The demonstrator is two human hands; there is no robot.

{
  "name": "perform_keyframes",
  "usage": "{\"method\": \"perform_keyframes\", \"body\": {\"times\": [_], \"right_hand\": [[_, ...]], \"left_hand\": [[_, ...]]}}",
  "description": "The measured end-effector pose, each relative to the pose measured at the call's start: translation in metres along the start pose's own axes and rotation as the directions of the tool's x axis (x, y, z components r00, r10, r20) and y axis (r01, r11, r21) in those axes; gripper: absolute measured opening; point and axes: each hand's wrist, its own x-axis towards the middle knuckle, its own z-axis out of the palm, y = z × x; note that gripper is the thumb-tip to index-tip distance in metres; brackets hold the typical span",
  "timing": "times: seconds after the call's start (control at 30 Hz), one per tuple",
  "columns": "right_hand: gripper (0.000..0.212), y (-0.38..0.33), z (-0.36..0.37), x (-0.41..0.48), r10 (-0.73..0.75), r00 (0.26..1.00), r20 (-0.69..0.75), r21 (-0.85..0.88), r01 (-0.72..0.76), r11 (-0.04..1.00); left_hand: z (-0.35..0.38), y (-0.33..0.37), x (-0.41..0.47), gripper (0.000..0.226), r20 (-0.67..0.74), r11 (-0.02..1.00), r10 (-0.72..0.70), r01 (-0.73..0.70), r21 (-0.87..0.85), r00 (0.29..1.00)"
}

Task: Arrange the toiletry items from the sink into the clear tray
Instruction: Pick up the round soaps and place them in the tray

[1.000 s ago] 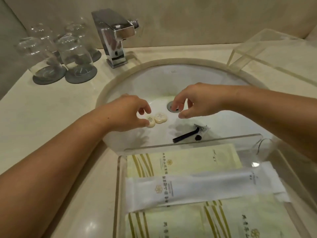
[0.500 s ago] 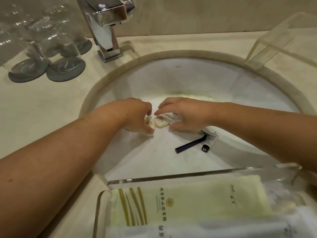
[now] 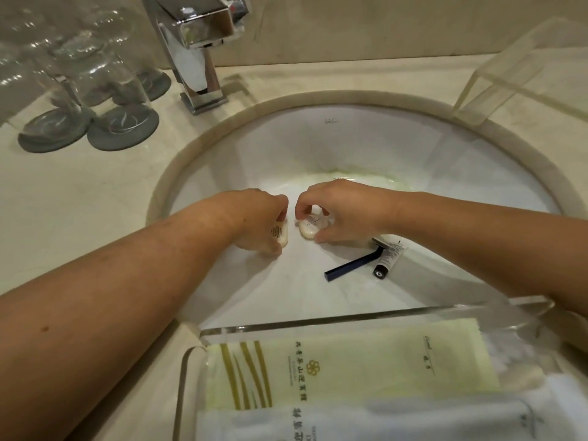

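Note:
Two small cream soap bars lie at the bottom of the white sink [image 3: 366, 148]. My left hand [image 3: 257, 222] has its fingers closed around the left soap [image 3: 280, 233]. My right hand [image 3: 340, 211] pinches the right soap [image 3: 313, 225] between thumb and fingers. To their right in the basin lie a dark blue razor [image 3: 353, 265] and a small tube with a black cap [image 3: 388, 258]. The clear tray [image 3: 187, 370] sits at the near edge, holding pale green and white packets [image 3: 350, 367].
A chrome faucet [image 3: 197, 43] stands behind the basin. Several upturned glasses on grey coasters [image 3: 122, 125] stand at the back left. A clear acrylic stand [image 3: 525, 68] sits on the counter at the back right.
Both hands have dropped deeper into the basin and closed on the two soaps, the right hand coming over from the drain. The view has moved closer to the sink.

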Motion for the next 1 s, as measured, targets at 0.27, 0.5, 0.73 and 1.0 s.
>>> {"method": "perform_keyframes", "body": {"times": [0.27, 0.5, 0.73, 1.0], "right_hand": [[0.043, -0.015, -0.043, -0.032, 0.096, 0.994, -0.042, 0.15, -0.089, 0.985], [0.036, -0.051, -0.08, -0.096, 0.159, 0.976, -0.152, 0.268, -0.114, 0.957], [0.033, -0.096, -0.107, -0.174, 0.127, 0.961, -0.245, 0.337, -0.038, 0.941], [0.053, -0.134, -0.103, -0.252, 0.063, 0.981, -0.186, 0.231, -0.019, 0.973]], "left_hand": [[-0.015, -0.004, -0.007, 0.048, -0.152, 0.991, 0.017, -0.036, -0.126, 0.988], [-0.039, 0.008, -0.056, 0.041, -0.39, 0.83, 0.065, -0.267, -0.49, 0.918], [-0.054, 0.043, -0.128, 0.03, -0.39, 0.535, 0.179, -0.422, -0.732, 0.903], [-0.051, 0.075, -0.189, 0.039, -0.297, 0.283, 0.245, -0.361, -0.888, 0.923]]}}
